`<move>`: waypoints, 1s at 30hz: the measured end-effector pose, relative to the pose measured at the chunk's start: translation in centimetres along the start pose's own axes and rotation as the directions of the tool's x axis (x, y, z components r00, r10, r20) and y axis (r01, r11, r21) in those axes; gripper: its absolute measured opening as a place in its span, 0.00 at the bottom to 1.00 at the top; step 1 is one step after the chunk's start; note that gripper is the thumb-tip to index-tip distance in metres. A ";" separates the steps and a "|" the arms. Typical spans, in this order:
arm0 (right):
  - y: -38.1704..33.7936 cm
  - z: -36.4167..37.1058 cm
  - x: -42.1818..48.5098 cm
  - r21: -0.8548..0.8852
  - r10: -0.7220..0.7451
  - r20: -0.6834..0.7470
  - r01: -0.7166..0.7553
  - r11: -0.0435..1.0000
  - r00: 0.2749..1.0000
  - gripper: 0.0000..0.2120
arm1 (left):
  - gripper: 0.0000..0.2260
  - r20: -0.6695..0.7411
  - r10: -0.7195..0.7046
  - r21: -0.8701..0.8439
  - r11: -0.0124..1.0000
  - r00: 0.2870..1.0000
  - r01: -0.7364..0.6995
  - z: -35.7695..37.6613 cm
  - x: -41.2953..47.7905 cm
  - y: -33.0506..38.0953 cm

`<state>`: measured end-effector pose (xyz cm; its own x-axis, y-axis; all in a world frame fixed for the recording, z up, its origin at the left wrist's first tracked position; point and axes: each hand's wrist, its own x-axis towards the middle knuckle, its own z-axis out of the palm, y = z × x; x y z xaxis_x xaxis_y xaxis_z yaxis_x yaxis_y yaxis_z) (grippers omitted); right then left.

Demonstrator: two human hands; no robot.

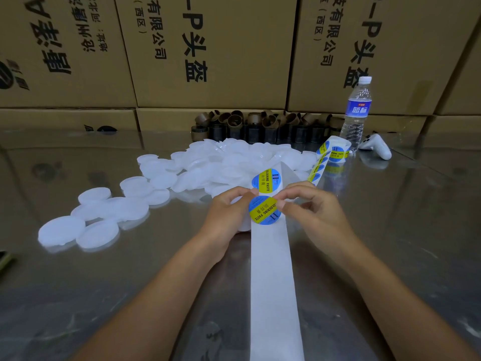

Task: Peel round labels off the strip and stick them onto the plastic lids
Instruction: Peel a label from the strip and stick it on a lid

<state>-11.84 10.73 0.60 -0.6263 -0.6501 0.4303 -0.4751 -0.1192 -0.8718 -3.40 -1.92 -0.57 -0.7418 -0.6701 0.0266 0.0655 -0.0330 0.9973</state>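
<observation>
Pinching strip point(273, 269) and label point(265, 210) (SOLDERING PASTE): left hand point(224, 213), right hand point(313, 205).

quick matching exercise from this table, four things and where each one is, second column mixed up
1 clear plastic water bottle
2 round blue and yellow label
3 brown cardboard rings
4 white plastic game controller

a pinched by the right hand
b lying at the far right
c standing beside the label roll
d heaped against the cardboard boxes

Pairs: 1-c, 2-a, 3-d, 4-b
</observation>
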 end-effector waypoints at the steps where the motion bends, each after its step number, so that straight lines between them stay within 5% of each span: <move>1: 0.1 0.0 0.0 0.005 0.005 -0.001 -0.005 1.000 1.000 0.14 | 0.08 0.003 0.004 0.000 1.000 1.000 -0.004 0.0 0.0 0.0; 8: -0.4 -0.9 0.5 0.367 0.111 -0.116 -0.061 0.928 0.987 0.05 | 0.07 -0.051 0.103 0.087 0.991 0.993 -0.098 0.1 0.3 -0.6; 13: -0.6 -0.6 0.6 0.701 0.104 0.109 -0.151 0.697 0.989 0.06 | 0.04 -0.081 0.180 0.140 0.976 0.980 -0.168 0.1 0.2 -0.9; 17: -0.2 0.1 0.7 0.689 0.213 0.219 -0.306 0.657 0.952 0.14 | 0.12 -0.122 0.144 0.100 0.986 0.982 -0.132 0.1 0.4 -1.0; 21: 0.4 0.3 1.1 0.683 0.287 0.201 -0.344 0.644 0.937 0.14 | 0.02 -0.294 0.123 -0.073 0.986 0.948 -0.151 -0.2 0.7 -0.1; 25: 0.9 0.3 1.4 0.744 0.325 0.195 -0.355 0.566 0.926 0.14 | 0.08 0.077 -0.050 -0.521 0.849 0.996 0.083 -0.2 0.2 0.7; 27: 1.0 0.1 1.4 0.781 0.330 0.188 -0.344 0.521 0.925 0.13 | 0.14 0.285 -0.143 -0.494 0.825 0.948 0.273 0.0 -0.2 0.4; 30: 0.9 -0.1 1.5 0.796 0.310 0.149 -0.299 0.525 0.939 0.10 | 0.21 0.374 -0.221 -0.340 0.871 0.901 0.355 0.3 -0.3 0.0</move>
<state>-13.28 9.73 0.52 -0.6436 -0.7589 0.0991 0.4301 -0.4657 -0.7734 -3.43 -1.49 -0.59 -0.9323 -0.3188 -0.1710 0.0204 -0.5183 0.8550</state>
